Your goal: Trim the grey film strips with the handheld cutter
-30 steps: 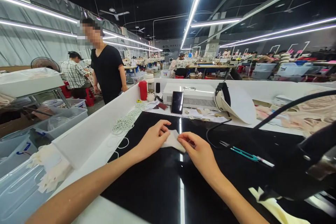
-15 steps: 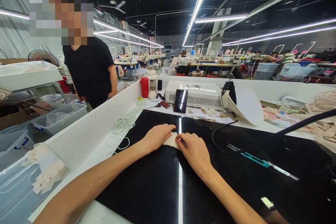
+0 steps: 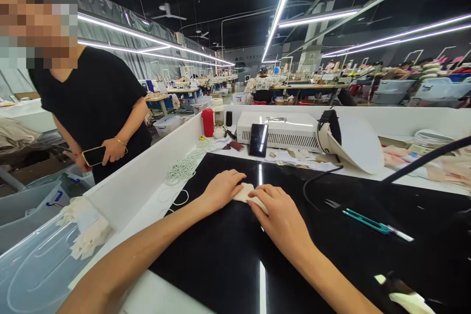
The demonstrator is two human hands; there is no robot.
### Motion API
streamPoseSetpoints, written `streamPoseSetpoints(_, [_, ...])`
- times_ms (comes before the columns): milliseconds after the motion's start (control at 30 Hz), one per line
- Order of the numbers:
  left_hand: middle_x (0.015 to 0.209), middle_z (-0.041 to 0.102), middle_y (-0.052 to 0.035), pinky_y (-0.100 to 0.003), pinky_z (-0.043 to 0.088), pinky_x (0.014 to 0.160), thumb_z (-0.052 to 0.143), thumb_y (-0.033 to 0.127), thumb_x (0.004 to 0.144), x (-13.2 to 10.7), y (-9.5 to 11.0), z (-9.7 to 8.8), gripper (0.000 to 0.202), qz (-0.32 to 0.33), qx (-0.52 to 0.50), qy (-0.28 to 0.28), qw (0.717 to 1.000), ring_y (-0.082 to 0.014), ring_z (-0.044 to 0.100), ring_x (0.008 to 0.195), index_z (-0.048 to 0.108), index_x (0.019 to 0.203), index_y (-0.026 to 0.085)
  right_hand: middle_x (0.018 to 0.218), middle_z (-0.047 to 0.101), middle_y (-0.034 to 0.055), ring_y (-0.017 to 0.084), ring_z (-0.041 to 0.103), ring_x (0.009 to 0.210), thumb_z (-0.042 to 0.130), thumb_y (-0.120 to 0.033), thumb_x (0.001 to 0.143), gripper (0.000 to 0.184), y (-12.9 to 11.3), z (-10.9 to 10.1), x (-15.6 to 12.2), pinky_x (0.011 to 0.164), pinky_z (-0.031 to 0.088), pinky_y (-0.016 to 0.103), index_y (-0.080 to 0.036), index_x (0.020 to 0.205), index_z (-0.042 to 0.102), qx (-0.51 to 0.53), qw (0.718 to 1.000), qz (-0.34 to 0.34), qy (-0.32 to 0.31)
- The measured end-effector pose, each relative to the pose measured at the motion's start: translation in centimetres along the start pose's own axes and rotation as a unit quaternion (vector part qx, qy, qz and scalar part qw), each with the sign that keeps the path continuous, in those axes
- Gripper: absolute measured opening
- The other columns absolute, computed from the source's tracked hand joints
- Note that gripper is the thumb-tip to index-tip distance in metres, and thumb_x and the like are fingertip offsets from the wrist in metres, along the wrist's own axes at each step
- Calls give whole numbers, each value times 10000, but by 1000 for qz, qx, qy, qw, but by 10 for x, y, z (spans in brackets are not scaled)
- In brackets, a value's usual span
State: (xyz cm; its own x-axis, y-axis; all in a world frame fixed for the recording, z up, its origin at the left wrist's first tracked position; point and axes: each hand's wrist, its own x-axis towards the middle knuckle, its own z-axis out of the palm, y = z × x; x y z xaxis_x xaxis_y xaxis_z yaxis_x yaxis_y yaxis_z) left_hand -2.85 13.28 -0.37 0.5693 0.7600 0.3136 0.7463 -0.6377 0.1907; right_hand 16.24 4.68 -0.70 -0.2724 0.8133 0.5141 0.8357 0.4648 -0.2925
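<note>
A small cream fabric piece (image 3: 243, 193) lies on the glossy black tabletop (image 3: 217, 260), partly covered by my fingers. My left hand (image 3: 222, 190) holds its left end, thumb on the near side and bent fingers over the far side. At the right end, the thumb and fingers of my right hand (image 3: 281, 212) close over the cloth. Right of my right hand lie teal-handled thread snips (image 3: 364, 218) and a slim pen-like tool (image 3: 401, 233). A heap of pale green cord (image 3: 181, 170) sits beyond my left hand.
A propped phone (image 3: 258, 140) leans on a white vented box (image 3: 279, 130) beside a lamp with a white shade (image 3: 358, 144). A low white wall (image 3: 147, 162) edges the table. Behind it at left stands a person in black (image 3: 91, 93), holding a phone (image 3: 94, 156).
The view has turned slightly left. My right fingers have shifted over the cloth's right end and spread a little. The person at left has come nearer, and a phone now shows in their hands.
</note>
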Motion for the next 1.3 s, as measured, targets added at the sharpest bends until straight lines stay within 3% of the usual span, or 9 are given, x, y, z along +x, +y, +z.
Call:
streamPoseSetpoints(133, [1271,698,-96,-406,533,1002,569,206,1066,-7,15,-9,284,23,23,10,999,-253,667,1131,644,1338,170,992,757,36,227,728,912,534,-261,1073,178,-11,-34,-43,799,595,363,-288,1027,704,102,991,-81,-20])
streamPoseSetpoints(200, [1246,703,-87,-393,531,996,542,212,1081,-15,27,-12,266,51,23,4,998,-243,672,1118,651,1323,188,944,768,-3,191,747,849,562,-292,1068,153,-11,-53,-71,767,616,302,-321,1033,708,171,980,-72,-68])
streamPoseSetpoints(300, [1165,716,-75,-375,529,989,492,197,1097,-30,50,-12,245,108,5,-10,994,-235,683,1103,674,1261,198,833,766,-54,152,743,723,616,-342,1039,146,-3,-81,-110,656,596,226,-342,944,727,229,962,9,-148])
streamPoseSetpoints(400, [1057,725,-73,-360,543,904,453,201,1109,-45,72,-8,259,171,-23,-26,985,-233,703,1001,698,1192,182,773,762,-43,158,720,670,642,-395,1006,182,16,-109,-145,623,574,225,-328,885,760,219,951,130,-173])
streamPoseSetpoints(500, [954,714,-57,-329,522,755,442,167,1100,-56,95,-2,271,231,-38,-41,971,-216,699,843,706,1159,178,751,759,-13,176,699,648,652,-477,981,226,42,-136,-174,579,553,243,-303,941,791,184,943,250,-118])
streamPoseSetpoints(600, [887,692,-27,-312,486,676,453,150,1093,-64,122,5,256,277,-26,-65,958,-192,679,754,694,1164,198,808,773,12,196,700,701,634,-540,984,308,64,-154,-195,615,560,272,-277,947,790,124,942,309,-43])
streamPoseSetpoints(867, [852,665,-13,-341,424,561,542,167,1067,-63,185,29,140,342,-35,-90,935,-188,650,682,641,1161,197,856,708,-14,191,678,771,763,-360,899,67,70,-143,-207,714,545,294,-299,927,763,109,945,300,-69])
streamPoseSetpoints(1000, [872,671,-8,-350,375,517,548,202,1075,-57,201,34,156,337,-2,-106,935,-196,642,659,624,1211,211,863,709,-3,203,688,833,660,-378,983,222,66,-137,-204,745,515,309,-278,796,724,121,944,298,-78])
streamPoseSetpoints(1300, [947,717,-12,-331,360,473,601,400,1082,-49,223,28,355,289,63,-191,936,-219,730,727,568,1396,237,847,701,4,206,672,812,562,-409,1014,300,59,-142,-196,750,497,318,-281,808,738,166,931,322,-45])
